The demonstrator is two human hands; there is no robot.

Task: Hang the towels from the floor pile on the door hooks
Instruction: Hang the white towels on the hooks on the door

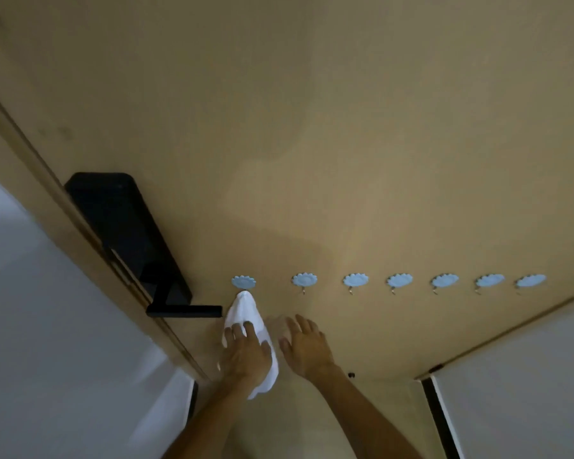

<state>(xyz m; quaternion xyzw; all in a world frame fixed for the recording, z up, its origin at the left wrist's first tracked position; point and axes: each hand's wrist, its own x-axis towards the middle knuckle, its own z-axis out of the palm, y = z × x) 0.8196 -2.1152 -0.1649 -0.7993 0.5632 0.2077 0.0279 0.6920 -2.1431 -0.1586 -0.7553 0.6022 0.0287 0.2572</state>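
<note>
**White towel on the first door hook, both hands flat at the door**

A tan door (312,127) is seen from close below, filling most of the view. A row of seven pale blue, flower-shaped hooks (355,280) is fixed across it. From the leftmost hook (244,282) a white towel (246,313) is hung; it narrows to a point at the hook and widens downward against the door.

The left hand (246,354) is laid on the lower part of the towel, fingers straight and slightly spread, the cloth pressed against the door rather than gripped. The right hand (307,347) is held open just beside the towel, fingers extended and apart, with nothing held; whether its palm is touching the door cannot be told. The other six hooks are seen bare.

To the left of the towel a black lock body (123,226) is mounted near the door's edge, and its black lever handle (184,311) is seen ending just beside the towel. Grey-white wall (30,309) is visible at the left and lower right.
</note>
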